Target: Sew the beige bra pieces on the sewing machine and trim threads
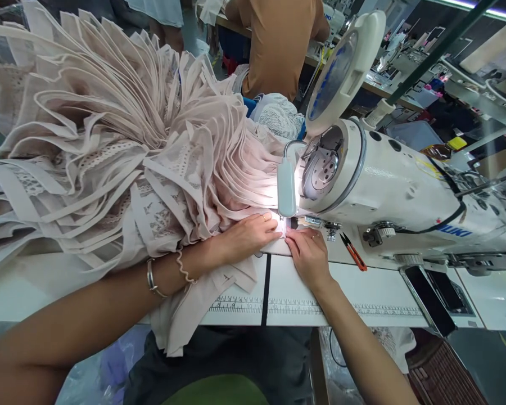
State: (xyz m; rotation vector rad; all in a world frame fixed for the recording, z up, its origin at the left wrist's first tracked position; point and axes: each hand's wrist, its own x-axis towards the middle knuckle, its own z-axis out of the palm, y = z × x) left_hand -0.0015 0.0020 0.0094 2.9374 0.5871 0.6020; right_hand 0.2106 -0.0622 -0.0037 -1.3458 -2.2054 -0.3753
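Note:
A large heap of pale pink fabric pieces with lace [152, 140] covers the left of the table and runs up to the sewing machine [388, 174]. My left hand [253, 233] lies on the fabric's near edge, fingers together, just left of the needle area. Close to it on the right, my right hand [310, 250] pinches the fabric edge in front of the needle area. A small lamp [286, 188] lights this spot brightly, and the glare hides the fabric between my fingertips.
Orange thread snips [354, 252] lie right of my right hand. A phone [428, 298] rests at the table's front right. Printed rulers [346, 307] run along the front edge. White lace [278, 115] sits behind the fabric. A person in brown [278, 45] is farther back.

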